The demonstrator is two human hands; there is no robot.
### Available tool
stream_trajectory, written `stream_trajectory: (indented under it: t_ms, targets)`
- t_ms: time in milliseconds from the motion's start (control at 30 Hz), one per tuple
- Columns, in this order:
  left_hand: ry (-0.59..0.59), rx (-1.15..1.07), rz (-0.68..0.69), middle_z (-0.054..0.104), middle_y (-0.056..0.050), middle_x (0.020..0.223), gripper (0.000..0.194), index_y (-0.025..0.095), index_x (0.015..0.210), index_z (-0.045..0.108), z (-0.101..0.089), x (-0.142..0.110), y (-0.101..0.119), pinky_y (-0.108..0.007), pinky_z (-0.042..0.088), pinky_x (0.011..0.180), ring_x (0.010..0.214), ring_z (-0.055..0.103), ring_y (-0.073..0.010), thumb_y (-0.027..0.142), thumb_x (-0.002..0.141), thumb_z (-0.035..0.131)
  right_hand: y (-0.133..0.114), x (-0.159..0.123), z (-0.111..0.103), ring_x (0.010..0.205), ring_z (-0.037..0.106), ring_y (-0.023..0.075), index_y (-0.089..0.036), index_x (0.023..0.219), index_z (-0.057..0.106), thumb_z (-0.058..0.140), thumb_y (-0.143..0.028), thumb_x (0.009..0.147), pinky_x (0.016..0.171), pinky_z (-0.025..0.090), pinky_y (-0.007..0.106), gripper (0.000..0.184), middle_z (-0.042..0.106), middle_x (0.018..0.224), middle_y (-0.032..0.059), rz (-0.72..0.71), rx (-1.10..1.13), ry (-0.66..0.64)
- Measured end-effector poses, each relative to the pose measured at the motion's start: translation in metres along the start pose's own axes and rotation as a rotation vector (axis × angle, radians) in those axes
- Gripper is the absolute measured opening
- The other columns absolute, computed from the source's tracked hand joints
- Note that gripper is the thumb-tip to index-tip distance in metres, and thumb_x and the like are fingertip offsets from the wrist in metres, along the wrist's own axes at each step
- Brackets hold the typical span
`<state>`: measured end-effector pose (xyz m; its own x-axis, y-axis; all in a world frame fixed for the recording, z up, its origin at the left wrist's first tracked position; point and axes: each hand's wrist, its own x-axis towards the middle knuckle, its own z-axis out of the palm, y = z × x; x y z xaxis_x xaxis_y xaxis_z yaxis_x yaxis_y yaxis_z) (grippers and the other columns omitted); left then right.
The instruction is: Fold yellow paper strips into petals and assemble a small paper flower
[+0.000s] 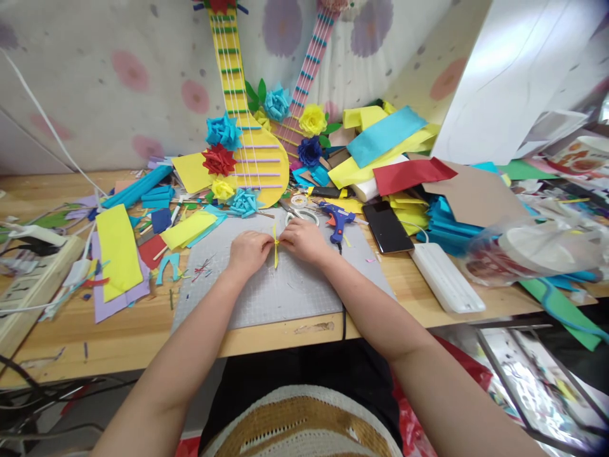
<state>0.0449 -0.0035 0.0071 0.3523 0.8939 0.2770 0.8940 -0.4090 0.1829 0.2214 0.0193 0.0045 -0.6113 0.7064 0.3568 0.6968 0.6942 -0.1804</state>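
Over the grey cutting mat [285, 298], both hands meet at a small, thin yellow paper strip [276, 257], which stands roughly upright between the fingertips. My left hand [250, 254] pinches it from the left, its fingers closed. From the right, my right hand [303, 240] also has its fingertips closed on the strip's middle. The exact folds at the pinch are too small to make out. Just behind my right hand lie white-handled scissors [311, 218], partly covered by it. A blue glue gun [339, 219] rests to the right of that hand.
Behind the mat lean a yellow paper guitar [266, 158] and a pink one [304, 82], with paper flowers. Paper sheets [118, 254] lie left. On the right are a black phone [387, 226], a white power bank-like box [447, 279] and a bagged cup [547, 247].
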Motion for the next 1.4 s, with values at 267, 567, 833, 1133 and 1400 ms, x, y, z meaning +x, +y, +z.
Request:
stream_trajectory:
  t_ms: [267,567,833,1133,1400]
  targets:
    - [0.006,0.002,-0.048,0.071,-0.004,0.088,0.022,0.024,0.087,0.070,0.000,0.000,-0.006,-0.031,0.044,0.075,0.084,0.063,-0.0198,0.031,0.083,0.050,-0.002,-0.001,-0.007,0.086,0.049,0.0194,-0.017,0.091,0.069,0.055,-0.026,0.083,0.074,0.034,0.031,0.018,0.067,0.086,0.0078,0.026,0.019,-0.023]
    - [-0.051,-0.030,-0.145,0.071,-0.002,0.093,0.024,0.028,0.094,0.070,-0.002,0.000,-0.011,-0.027,0.043,0.069,0.083,0.063,-0.0185,0.037,0.083,0.051,0.002,0.000,-0.003,0.085,0.050,0.0187,-0.016,0.088,0.070,0.053,-0.025,0.085,0.075,0.035,0.029,0.019,0.066,0.081,0.0075,0.101,0.032,-0.031]
    - [-0.090,-0.126,-0.281,0.072,0.000,0.093,0.023,0.031,0.094,0.071,-0.006,0.001,-0.019,-0.026,0.043,0.069,0.085,0.065,-0.0185,0.038,0.080,0.054,0.009,0.001,0.004,0.083,0.051,0.0182,-0.015,0.086,0.071,0.055,-0.024,0.083,0.075,0.037,0.029,0.018,0.067,0.079,0.0082,0.140,0.081,-0.022]
    - [-0.140,-0.227,-0.342,0.071,0.000,0.095,0.024,0.028,0.094,0.071,-0.011,0.000,-0.040,-0.025,0.043,0.071,0.086,0.064,-0.0170,0.038,0.080,0.054,0.014,0.000,0.009,0.083,0.052,0.0178,-0.018,0.087,0.071,0.056,-0.022,0.082,0.075,0.039,0.028,0.016,0.068,0.079,0.0060,0.153,0.150,-0.005]
    - [-0.148,-0.286,-0.292,0.071,0.000,0.098,0.026,0.029,0.095,0.071,-0.015,-0.002,-0.043,-0.026,0.045,0.072,0.086,0.064,-0.0177,0.039,0.080,0.052,0.014,0.000,0.006,0.087,0.054,0.0185,-0.018,0.091,0.070,0.059,-0.023,0.081,0.078,0.041,0.030,0.016,0.069,0.085,0.0066,0.183,0.181,-0.040]
